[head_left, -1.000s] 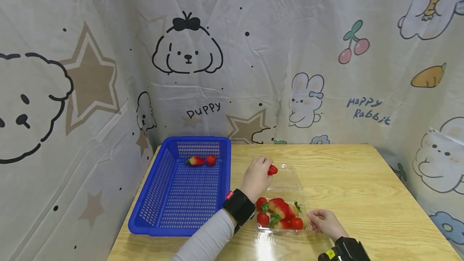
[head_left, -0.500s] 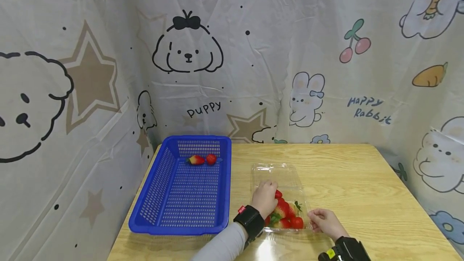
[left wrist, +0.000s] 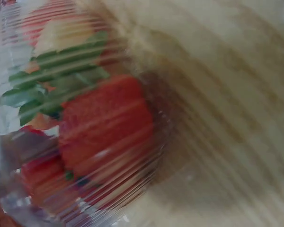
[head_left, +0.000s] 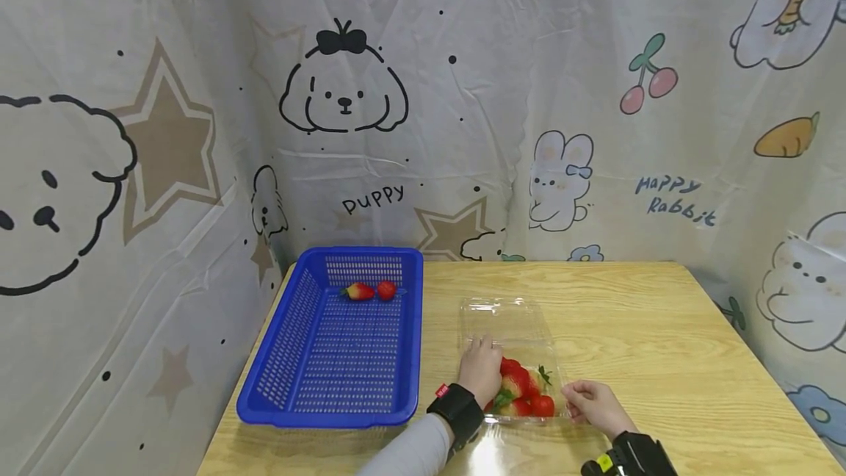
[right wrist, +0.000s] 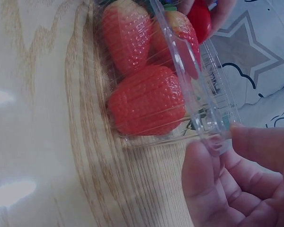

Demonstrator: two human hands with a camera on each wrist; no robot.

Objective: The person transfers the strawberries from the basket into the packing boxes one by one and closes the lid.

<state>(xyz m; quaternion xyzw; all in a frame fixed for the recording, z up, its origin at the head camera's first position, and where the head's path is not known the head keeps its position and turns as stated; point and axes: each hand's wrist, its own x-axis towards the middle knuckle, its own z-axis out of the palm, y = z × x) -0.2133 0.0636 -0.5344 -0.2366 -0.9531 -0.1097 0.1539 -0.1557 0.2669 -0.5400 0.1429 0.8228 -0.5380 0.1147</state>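
Observation:
A clear plastic clamshell box (head_left: 561, 395), lid folded back, holds several strawberries (head_left: 515, 383). My left hand (head_left: 481, 372) reaches into its left side, covering part of the fruit. In the right wrist view, the left fingers (right wrist: 221, 13) curve around a glossy red strawberry (right wrist: 199, 21) at the top. My right hand (head_left: 592, 404) pinches the box's right edge between thumb and finger, seen closely in the right wrist view. The left wrist view is blurred, showing strawberries (left wrist: 106, 127) with green leaves through ribbed plastic.
A blue perforated basket (head_left: 249, 391) stands left of the box, with two strawberries (head_left: 360, 291) near its far end. Everything rests on a wooden table (head_left: 634, 329). A printed cloth (head_left: 463, 94) hangs behind and beside the table.
My left hand has come down and toward me, carrying a strawberry from above the lid into the box's left side. The right hand keeps its place on the box edge.

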